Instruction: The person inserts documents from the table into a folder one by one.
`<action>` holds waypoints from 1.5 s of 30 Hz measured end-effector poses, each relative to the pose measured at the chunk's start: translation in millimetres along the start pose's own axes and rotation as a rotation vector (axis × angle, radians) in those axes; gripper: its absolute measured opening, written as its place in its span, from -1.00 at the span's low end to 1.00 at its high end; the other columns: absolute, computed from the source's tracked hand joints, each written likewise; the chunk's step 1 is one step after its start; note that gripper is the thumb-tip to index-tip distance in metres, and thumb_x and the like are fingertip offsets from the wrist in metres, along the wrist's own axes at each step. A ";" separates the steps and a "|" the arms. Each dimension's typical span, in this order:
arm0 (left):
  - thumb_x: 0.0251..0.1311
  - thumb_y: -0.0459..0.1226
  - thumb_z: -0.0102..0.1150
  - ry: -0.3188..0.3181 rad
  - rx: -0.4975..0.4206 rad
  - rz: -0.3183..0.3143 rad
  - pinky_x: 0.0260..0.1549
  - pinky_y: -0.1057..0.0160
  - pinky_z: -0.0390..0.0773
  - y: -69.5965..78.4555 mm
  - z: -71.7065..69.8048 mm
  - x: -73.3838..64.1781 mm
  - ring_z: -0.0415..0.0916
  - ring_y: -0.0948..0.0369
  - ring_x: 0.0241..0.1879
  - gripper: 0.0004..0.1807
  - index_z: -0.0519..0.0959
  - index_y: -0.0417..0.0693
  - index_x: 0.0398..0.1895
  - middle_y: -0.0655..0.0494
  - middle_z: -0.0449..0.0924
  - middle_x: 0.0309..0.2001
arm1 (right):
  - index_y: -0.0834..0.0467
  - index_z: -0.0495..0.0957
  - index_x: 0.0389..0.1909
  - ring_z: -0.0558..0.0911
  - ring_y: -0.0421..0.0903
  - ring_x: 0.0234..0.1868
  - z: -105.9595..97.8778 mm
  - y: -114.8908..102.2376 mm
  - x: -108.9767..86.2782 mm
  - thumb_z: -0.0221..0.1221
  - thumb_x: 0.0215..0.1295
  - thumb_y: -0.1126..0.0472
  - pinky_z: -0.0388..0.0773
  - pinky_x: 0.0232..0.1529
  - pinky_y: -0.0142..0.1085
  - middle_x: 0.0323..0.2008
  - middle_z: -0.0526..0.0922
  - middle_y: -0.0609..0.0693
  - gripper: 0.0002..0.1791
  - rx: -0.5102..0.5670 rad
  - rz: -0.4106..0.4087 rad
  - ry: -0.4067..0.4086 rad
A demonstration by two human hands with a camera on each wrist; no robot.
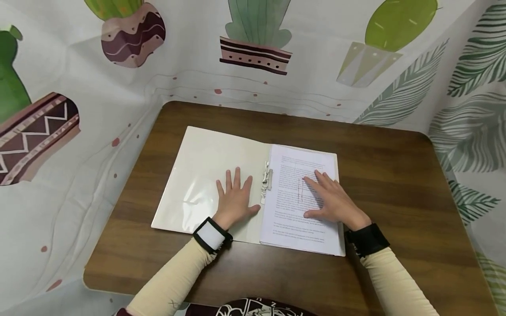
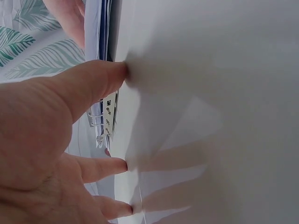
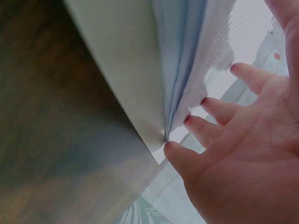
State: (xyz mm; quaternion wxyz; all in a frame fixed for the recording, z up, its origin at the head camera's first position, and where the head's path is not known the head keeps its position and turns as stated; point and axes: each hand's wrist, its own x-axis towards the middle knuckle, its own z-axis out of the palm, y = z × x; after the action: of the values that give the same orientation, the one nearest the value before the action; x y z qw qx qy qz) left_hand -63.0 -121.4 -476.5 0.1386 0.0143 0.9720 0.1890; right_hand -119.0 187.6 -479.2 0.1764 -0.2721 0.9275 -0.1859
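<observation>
An opened white ring binder (image 1: pixel 213 153) lies flat on the table, its metal ring clip (image 1: pixel 266 177) near the middle fold. On its right half rests a stack of printed sheets (image 1: pixel 292 232), the top one bearing red pen lines. My left hand (image 1: pixel 234 202) has its fingers spread, fingertips touching the bare inside cover left of the clip. The left wrist view shows the thumb and fingertips against that cover (image 2: pixel 243 116). Over the right side of the sheets, my right hand (image 1: pixel 334 202) spreads its fingers; its fingertips touch the paper near the edge in the right wrist view.
The brown wooden table (image 1: pixel 395 175) has rounded corners and extends past the binder on every side. Behind and beside it hangs a white cloth (image 1: pixel 189 57) printed with cacti and leaves. Both wrists wear black straps (image 1: pixel 367 239).
</observation>
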 end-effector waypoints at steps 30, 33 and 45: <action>0.40 -0.20 0.27 0.176 -0.055 0.107 0.27 -0.63 -0.18 22.0 -17.3 94.3 0.22 -0.21 0.46 -0.80 0.74 0.06 0.02 -0.05 0.58 0.27 | 0.07 0.24 0.58 -0.04 0.41 0.58 2.1 3.6 -2.4 0.53 0.00 -0.24 0.03 0.44 0.36 0.60 0.01 0.34 0.15 -0.020 -0.017 0.047; 0.31 -0.26 0.36 0.259 -0.113 0.159 0.31 -0.54 0.01 16.0 -18.1 89.9 0.54 -0.08 0.18 -0.92 0.74 0.01 -0.17 0.04 0.73 -0.02 | 0.07 0.23 0.58 -0.05 0.42 0.57 3.6 1.9 -1.9 0.52 0.00 -0.25 0.02 0.44 0.36 0.60 0.00 0.33 0.15 -0.020 -0.016 0.038; 0.14 -0.42 0.45 0.293 -0.287 0.423 0.35 -0.38 0.17 -1.2 -17.6 36.4 0.71 0.04 -0.21 -0.90 0.71 -0.10 -0.45 0.09 0.78 -0.36 | 0.09 0.24 0.57 -0.04 0.45 0.56 2.5 1.4 -4.2 0.52 0.03 -0.23 0.03 0.42 0.39 0.59 0.00 0.36 0.13 -0.017 -0.025 0.048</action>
State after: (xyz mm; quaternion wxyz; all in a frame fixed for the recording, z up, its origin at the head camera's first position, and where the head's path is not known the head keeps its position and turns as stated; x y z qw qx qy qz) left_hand -102.8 -126.0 -470.9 -0.0451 0.1693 0.9206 0.3491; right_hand -115.2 190.4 -481.0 0.1494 -0.2804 0.9296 -0.1868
